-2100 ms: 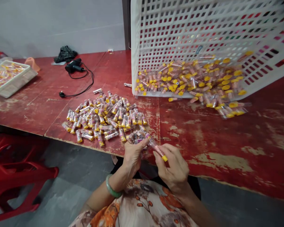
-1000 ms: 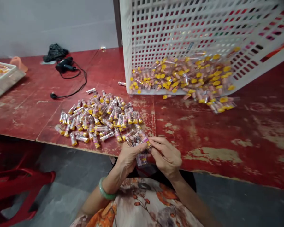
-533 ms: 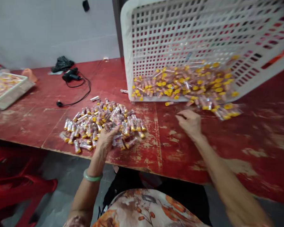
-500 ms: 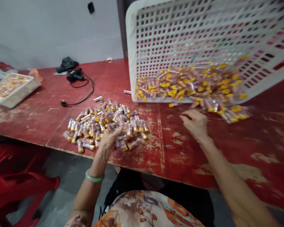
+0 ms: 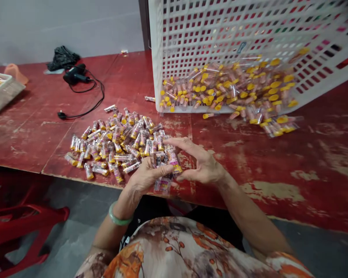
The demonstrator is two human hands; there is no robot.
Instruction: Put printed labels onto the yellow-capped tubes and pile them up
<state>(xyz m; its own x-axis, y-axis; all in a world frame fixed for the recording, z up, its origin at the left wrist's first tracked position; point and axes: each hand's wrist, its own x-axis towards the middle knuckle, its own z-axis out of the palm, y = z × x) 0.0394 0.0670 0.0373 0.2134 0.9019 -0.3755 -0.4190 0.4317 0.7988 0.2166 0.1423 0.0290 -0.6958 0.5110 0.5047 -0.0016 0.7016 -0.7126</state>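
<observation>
My left hand (image 5: 146, 175) is closed, its thumb pressing down on several small printed clear plastic sleeves (image 5: 162, 185). Against their right side is a small clear tube (image 5: 174, 159) with a yellow end. My right hand (image 5: 201, 162) reaches around that tube with thumb and fingers spread apart; any contact with it is hard to make out. Beside my left hand lies a pile of clear yellow-capped tubes (image 5: 116, 141) with printed labels. Similar tubes (image 5: 220, 90) with pinkish contents fill the lower side of a white basket tipped on its side.
The white perforated basket (image 5: 158, 58) stands on the worn red table (image 5: 220, 143), some tubes spilling past its rim. At the back left are a black corded device (image 5: 77, 75), a black plastic bag (image 5: 62, 58) and a white tray (image 5: 5, 96). A red stool (image 5: 26, 227) stands at lower left.
My right hand has moved left from in front of the basket to my left hand. My left hand has come away from the pile with the sleeves. The view has shifted slightly.
</observation>
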